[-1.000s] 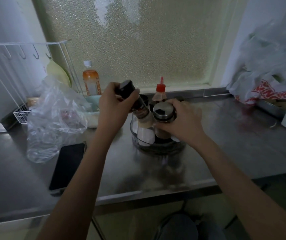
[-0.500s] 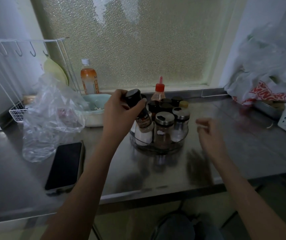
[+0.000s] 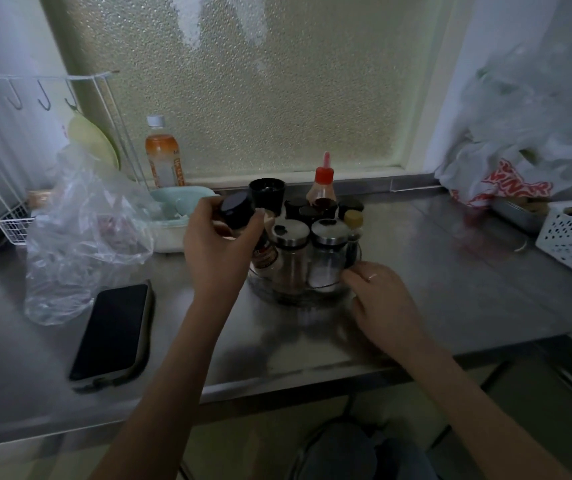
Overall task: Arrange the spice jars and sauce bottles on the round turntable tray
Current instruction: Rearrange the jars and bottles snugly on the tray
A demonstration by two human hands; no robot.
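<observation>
While most of the jars already stand packed on the tray (image 3: 298,299), the job looks close to its end, going by the one head view there is. The tray sits on the steel worktop (image 3: 450,289) below the frosted window, and I count two steel-lidded glass jars (image 3: 291,258) at its near edge, several dark-capped jars behind them, a small yellow-capped one on its right side, and a red-nozzled sauce bottle (image 3: 321,188) at its back. A larger black pot (image 3: 267,194) stands at the tray's far left; whether it is on the tray or just behind it I cannot tell.

One piece seems still unsettled: the left hand (image 3: 218,247) has its grip closed round a black-capped spice bottle (image 3: 243,220), tilted, at the tray's left edge. Its base is hidden behind the hand, so I cannot say whether it has touched down. The right hand (image 3: 378,299) rests at the tray's near right rim, fingers curled against it; to my eye it is steadying or about to turn the tray, though how firmly it holds I cannot make out.

What is left, I would judge, is seating that bottle upright in the gap at the tray's left. An orange drink bottle (image 3: 163,157) stands well left of the tray by the window; it may not belong to the set. A phone (image 3: 111,330) and a plastic bag (image 3: 83,244) lie further left.
</observation>
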